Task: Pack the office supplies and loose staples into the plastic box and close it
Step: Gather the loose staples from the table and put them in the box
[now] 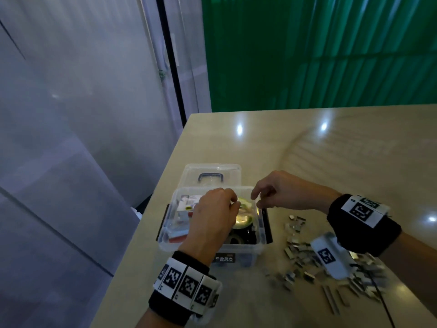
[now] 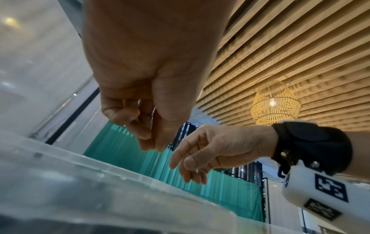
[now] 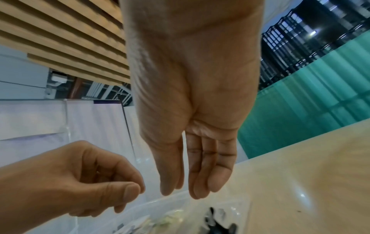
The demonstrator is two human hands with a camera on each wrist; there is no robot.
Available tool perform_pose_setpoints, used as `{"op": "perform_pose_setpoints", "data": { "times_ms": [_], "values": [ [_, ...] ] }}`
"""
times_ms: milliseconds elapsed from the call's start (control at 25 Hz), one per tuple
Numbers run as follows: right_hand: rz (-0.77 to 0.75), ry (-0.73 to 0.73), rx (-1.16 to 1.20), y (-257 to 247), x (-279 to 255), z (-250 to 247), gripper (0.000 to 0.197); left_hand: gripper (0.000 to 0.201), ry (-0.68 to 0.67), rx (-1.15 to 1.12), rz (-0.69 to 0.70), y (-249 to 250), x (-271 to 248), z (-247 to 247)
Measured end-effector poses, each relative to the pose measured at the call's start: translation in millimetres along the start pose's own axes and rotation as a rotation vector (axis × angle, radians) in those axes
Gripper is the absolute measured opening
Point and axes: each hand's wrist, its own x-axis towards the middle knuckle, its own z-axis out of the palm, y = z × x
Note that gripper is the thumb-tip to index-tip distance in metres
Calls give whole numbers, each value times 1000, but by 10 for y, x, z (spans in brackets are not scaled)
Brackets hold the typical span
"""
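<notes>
The clear plastic box (image 1: 165, 242) stands open near the table's left edge, its lid (image 1: 210, 170) with a dark handle lying behind it. Inside are a greenish tape roll (image 1: 244, 217), a black item (image 1: 247, 235) and labelled packets (image 1: 186, 202). My left hand (image 1: 233, 202) hovers over the box with thumb pressed to curled fingers (image 2: 144, 134), pinching what looks like a thin sliver of staples. My right hand (image 1: 256, 200) hangs over the box's right rim, fingers (image 3: 216, 182) straight, holding nothing. Loose staples (image 1: 300, 250) lie scattered right of the box.
Several long staple strips (image 1: 331, 299) lie near the front right. The beige table (image 1: 331, 157) stretches back and right; its left edge drops off close beside the box. A green curtain (image 1: 319, 50) hangs behind the table.
</notes>
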Motion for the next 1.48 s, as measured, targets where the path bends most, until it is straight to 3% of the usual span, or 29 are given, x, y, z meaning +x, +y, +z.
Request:
{"op": "perform_pose_setpoints", "data": {
  "times_ms": [160,360,600,760,920,1120,1480],
  "values": [
    [137,22,44,473,-466,-79,16,22,-57,-7,116,453,100,204],
    [307,-98,-11,1199,-931,-52,21,20,-112,-47,217,1100,132,595],
    [394,-140,-100,1869,-1146,150,30,19,-270,-92,89,1391,124,1196],
    [329,-52,-92,1952,-1157,298,33,18,-310,-70,-42,1398,113,1567],
    [298,-117,-89,1928,-1084,334,45,25,-413,-30,-123,1300,141,1810],
    [266,-114,-177,1881,-1021,358,16,22,-412,3,-109,1165,107,1949],
    [218,-63,-27,1996,-1049,234,12,23,-353,-8,-86,1187,242,1990]
  ]
}}
